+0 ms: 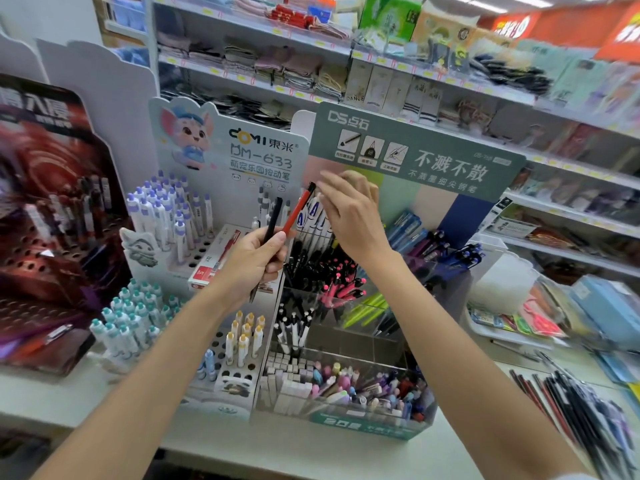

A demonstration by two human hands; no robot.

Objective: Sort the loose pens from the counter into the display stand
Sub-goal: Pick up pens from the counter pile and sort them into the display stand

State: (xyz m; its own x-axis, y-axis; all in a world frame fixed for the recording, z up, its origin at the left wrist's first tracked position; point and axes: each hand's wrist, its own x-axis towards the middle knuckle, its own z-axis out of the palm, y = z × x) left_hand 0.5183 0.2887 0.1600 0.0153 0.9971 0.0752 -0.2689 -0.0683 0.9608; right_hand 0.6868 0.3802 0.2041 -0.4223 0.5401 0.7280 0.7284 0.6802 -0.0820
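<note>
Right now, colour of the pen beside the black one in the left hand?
A red pen, black tip, beside the black pen in the left hand; head view.

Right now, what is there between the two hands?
In the head view, a red pen, gripped with a black pen by the left hand, slants up toward the right hand, in front of white pens.

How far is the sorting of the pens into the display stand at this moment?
Looks done: many compartments of the display stand already hold pens. In hand: the left hand grips a black pen and a red pen; the right hand reaches over the white pens. Left: loose pens lie on the counter.
</note>
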